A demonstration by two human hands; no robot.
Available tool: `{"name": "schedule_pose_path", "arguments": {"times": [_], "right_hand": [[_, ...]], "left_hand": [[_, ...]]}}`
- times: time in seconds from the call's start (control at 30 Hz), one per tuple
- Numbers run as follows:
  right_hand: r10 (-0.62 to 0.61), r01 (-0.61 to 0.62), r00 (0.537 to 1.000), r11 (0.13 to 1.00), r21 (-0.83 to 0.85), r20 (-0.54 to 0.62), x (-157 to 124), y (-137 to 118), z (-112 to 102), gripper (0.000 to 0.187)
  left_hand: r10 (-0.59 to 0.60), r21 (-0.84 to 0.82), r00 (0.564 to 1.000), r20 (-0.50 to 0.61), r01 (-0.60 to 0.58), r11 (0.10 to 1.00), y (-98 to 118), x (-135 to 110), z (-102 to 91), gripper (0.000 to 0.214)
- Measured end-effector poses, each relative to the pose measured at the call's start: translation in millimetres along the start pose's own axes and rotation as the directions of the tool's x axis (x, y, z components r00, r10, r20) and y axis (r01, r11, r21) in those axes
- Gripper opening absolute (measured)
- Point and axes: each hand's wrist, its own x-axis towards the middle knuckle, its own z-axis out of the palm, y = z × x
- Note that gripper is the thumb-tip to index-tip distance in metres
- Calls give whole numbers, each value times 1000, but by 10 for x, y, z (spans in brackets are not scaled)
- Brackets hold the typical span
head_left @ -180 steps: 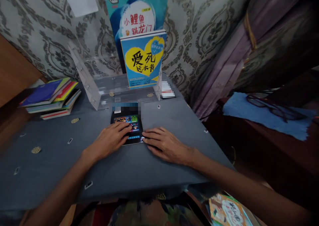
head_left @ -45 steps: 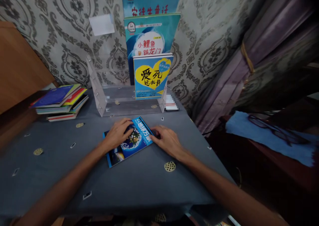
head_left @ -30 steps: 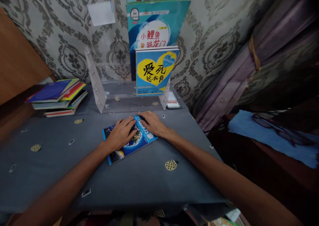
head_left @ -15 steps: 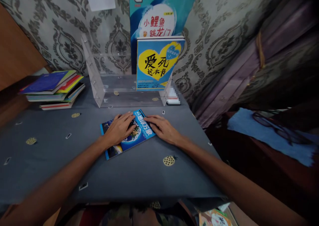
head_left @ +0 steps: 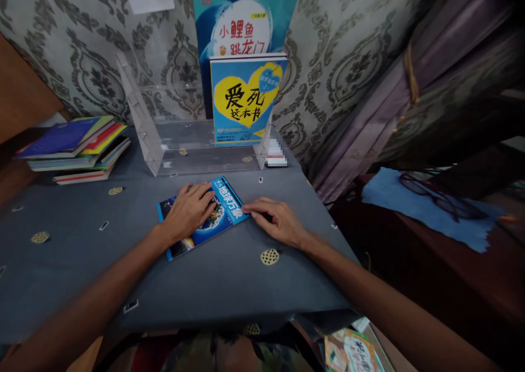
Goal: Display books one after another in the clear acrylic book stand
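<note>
A blue book (head_left: 227, 203) with a picture of the Earth lies at a slant, closed, on the cloth-covered table (head_left: 197, 292). My left hand (head_left: 189, 209) rests flat across the left part of its cover, fingers stretched and slightly apart. At the book's lower right corner is my right hand (head_left: 278, 222), its index finger and thumb brought together on the edge. The right hand's other fingers are mostly tucked behind, partly hidden. Beyond the hands stands a clear acrylic rack (head_left: 205, 161). In it a blue book with a yellow heart (head_left: 248, 101) leans upright.
Behind the heart book rises a taller teal book (head_left: 246, 8). A stack of books (head_left: 77, 147) sits at the table's left. To the right are a purple curtain (head_left: 369, 109) and glasses (head_left: 447, 194) on a blue cloth (head_left: 426, 208). Another book (head_left: 353, 350) shows below the table's front edge.
My right hand has slid from the book's upper right edge down to its lower right corner. The left hand stays on the cover. The whole view has shifted a little.
</note>
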Motion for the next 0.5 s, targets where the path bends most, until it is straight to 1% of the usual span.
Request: {"name": "schedule_pose_path", "arguments": {"times": [0.13,0.2,0.27,0.33,0.5], "right_hand": [[11,-11,1000,1000,17,-7,6,-3,-10,28],[48,-48,999,997,54,-8,7,-10,-16,29],[97,-96,995,991,96,-9,7,-18,-20,30],[137,-134,990,984,119,-18,8,-23,-23,30],[173,-165,984,976,139,-41,11,-11,-35,29]], "left_hand": [[46,10,997,54,-47,999,321,5,-134,31],[38,47,995,93,-43,998,481,3,-155,34],[21,102,992,125,-34,994,585,4,-144,35],[16,141,990,138,-35,989,625,10,-120,30],[50,166,991,125,-70,984,617,19,-73,23]]}}
